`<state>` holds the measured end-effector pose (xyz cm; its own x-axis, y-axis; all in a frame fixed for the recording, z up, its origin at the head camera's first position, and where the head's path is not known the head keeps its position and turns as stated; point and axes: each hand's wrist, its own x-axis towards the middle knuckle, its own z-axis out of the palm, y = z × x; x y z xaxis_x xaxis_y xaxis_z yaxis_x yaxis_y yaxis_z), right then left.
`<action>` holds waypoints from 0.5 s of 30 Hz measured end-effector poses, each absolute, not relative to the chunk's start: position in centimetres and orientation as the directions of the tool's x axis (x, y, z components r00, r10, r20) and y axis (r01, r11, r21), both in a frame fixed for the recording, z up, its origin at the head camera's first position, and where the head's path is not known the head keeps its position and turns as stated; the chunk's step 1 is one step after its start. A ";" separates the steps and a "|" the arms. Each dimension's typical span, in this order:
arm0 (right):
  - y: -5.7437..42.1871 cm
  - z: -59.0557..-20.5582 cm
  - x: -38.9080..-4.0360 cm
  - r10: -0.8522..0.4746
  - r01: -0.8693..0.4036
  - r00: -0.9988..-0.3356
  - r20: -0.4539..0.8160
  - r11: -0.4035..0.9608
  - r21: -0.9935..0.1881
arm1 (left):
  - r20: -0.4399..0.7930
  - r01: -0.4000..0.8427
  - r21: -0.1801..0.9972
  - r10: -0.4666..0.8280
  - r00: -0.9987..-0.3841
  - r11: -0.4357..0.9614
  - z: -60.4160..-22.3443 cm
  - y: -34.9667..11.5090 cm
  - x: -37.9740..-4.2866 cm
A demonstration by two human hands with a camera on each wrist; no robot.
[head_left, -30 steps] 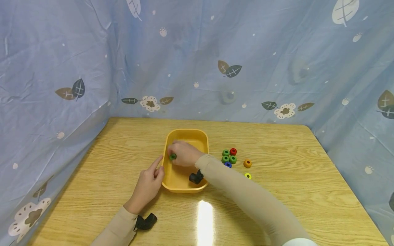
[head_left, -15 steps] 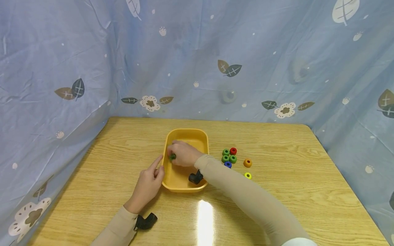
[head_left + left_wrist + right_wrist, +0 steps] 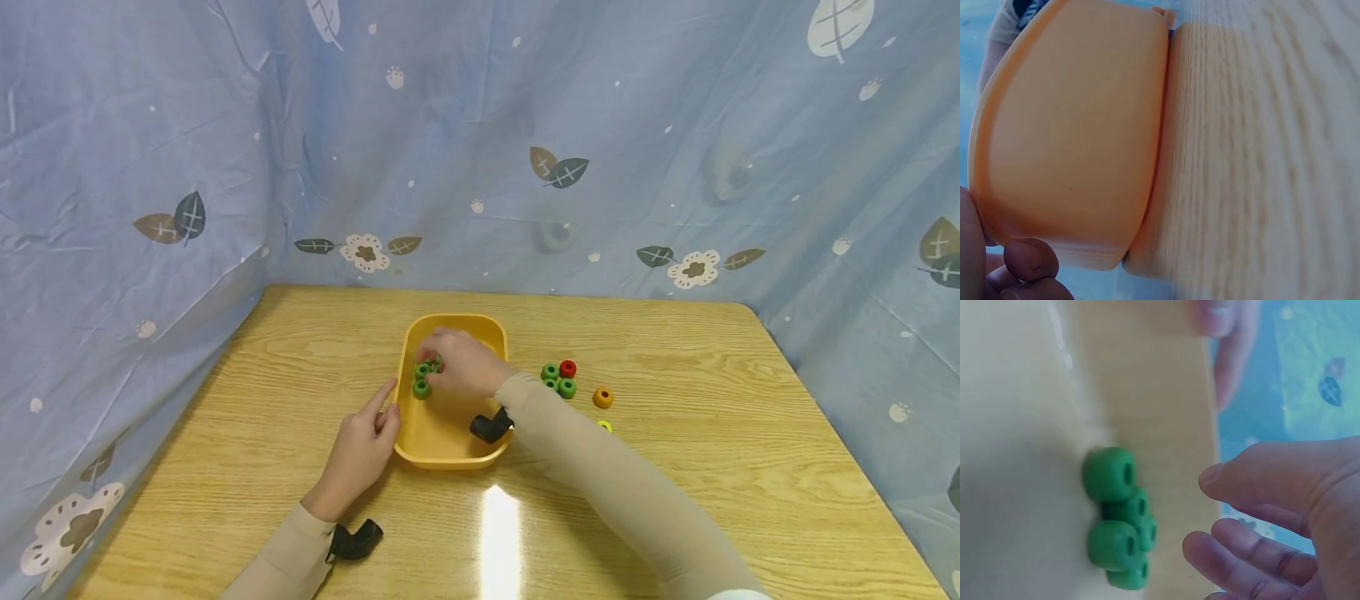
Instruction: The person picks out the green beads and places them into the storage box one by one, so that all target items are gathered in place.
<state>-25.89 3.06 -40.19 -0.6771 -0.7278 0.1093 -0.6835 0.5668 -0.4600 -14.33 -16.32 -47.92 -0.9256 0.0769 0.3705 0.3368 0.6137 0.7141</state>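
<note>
Right hand (image 3: 467, 365), grip wide and empty, is beside green beads (image 3: 422, 389) in a yellow tray (image 3: 442, 442). Best lift clear without nudging them, left hand (image 3: 357, 454), index outstretched, steadying the tray.

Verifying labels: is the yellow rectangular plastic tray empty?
Not empty: head and right wrist views show green, round, holed beads inside the tray.

You are working over a yellow tray (image 3: 448, 463) whose wall is looking like smooth plastic with a soft sheen. Inside it, the green beads (image 3: 1102, 476) are showing a smooth, faintly satin finish. The tabletop (image 3: 720, 467) is displaying wood grain and throwing back a bright, glossy glare. The backdrop (image 3: 465, 150) is hanging as creased cloth. Your sleeves (image 3: 618, 479) are looking like soft, matt fabric.
</note>
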 end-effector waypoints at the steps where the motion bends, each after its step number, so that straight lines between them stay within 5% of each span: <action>1: 3.3 -40.0 -25.8 -0.726 -0.684 -0.676 0.122 0.557 -0.471 | 0.371 0.337 0.715 0.075 -0.925 0.613 -47.9 -16.3 -14.3; 15: 7.1 -38.1 -24.3 -0.678 -0.680 -0.702 0.219 0.546 -0.490 | 0.363 0.318 0.717 0.058 -0.930 0.620 -47.8 -16.1 -14.3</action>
<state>-24.26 7.10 -38.13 -0.7016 -0.6782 0.2189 -0.6802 0.5456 -0.4895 -14.31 -16.15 -47.78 -0.9300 0.0582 0.3629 0.3185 0.6204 0.7167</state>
